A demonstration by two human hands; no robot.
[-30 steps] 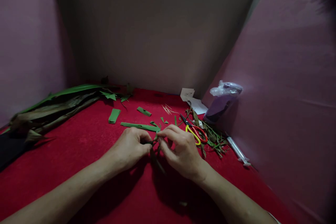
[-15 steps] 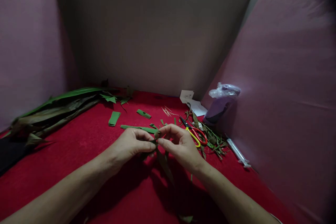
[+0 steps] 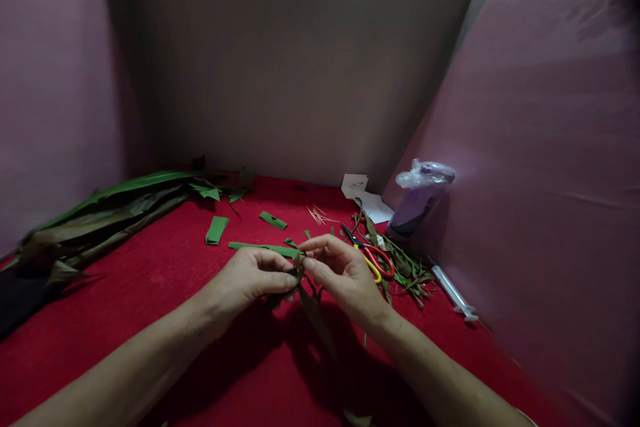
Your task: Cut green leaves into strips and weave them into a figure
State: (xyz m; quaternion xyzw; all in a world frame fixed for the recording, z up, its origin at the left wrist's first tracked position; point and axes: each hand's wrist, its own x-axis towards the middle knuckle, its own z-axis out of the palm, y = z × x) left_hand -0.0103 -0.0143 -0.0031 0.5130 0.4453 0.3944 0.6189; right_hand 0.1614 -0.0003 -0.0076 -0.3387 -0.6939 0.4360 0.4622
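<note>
Over the red cloth (image 3: 150,307) my left hand (image 3: 250,278) and my right hand (image 3: 345,277) meet at the fingertips. Both pinch a folded strip of green leaf (image 3: 313,310) between thumb and fingers; its loose tail hangs down and towards me. The fingers of each hand are curled closed on the strip. Just behind my hands lies a long cut leaf strip (image 3: 263,248). Red and yellow handled scissors (image 3: 373,259) lie right beside my right hand.
A heap of long green and dried leaves (image 3: 100,210) lies at the left. Small leaf offcuts (image 3: 216,229), toothpicks (image 3: 319,215), paper scraps (image 3: 367,199), a purple plastic-wrapped bottle (image 3: 417,203), a syringe (image 3: 453,292) and leaf trimmings (image 3: 407,265) lie at the right. Cardboard and pink panels wall the space.
My hands have lifted slightly and turned the leaf strip; its tail now hangs longer below my fingers. The view has shifted a little downward.
</note>
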